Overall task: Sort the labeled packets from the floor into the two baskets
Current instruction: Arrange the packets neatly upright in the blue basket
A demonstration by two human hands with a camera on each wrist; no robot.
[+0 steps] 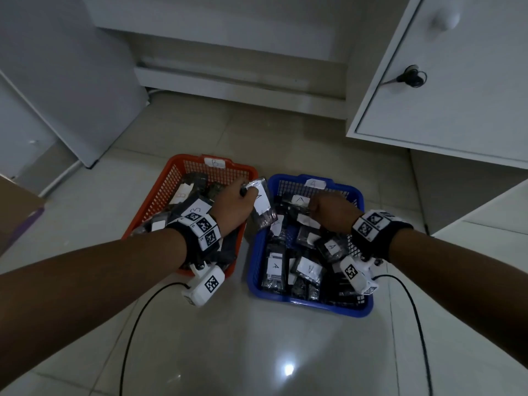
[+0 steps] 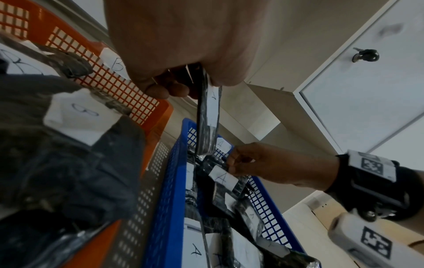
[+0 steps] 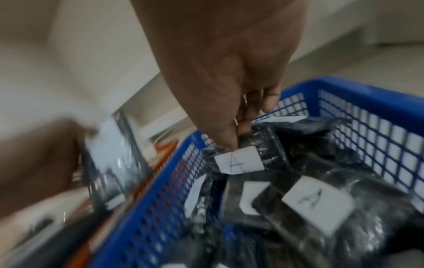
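1. Left hand (image 1: pixel 235 199) pinches an A-labelled packet (image 1: pixel 262 205) by its top edge; pkt hangs over the gap between the orange basket (image 1: pixel 160 192) (tag B) & blue basket (image 1: pixel 258 252) (tag A), not yet inside either.
2. Right hand (image 1: pixel 331 210) is low in the blue basket, fingertips (image 3: pixel 231 143) pinching the corner of another A packet (image 3: pixel 239 162) lying on the pile.
3. Risks, my guess: hanging pkt is held by a thin edge; could slip & land on the floor or in the B side; glossy wrap prob slick.
4. Both hands crowd the same corner; could bump.
5. Packets: dark, shiny plastic w/ white paper labels; blue basket nearly full of A's, piled loose.
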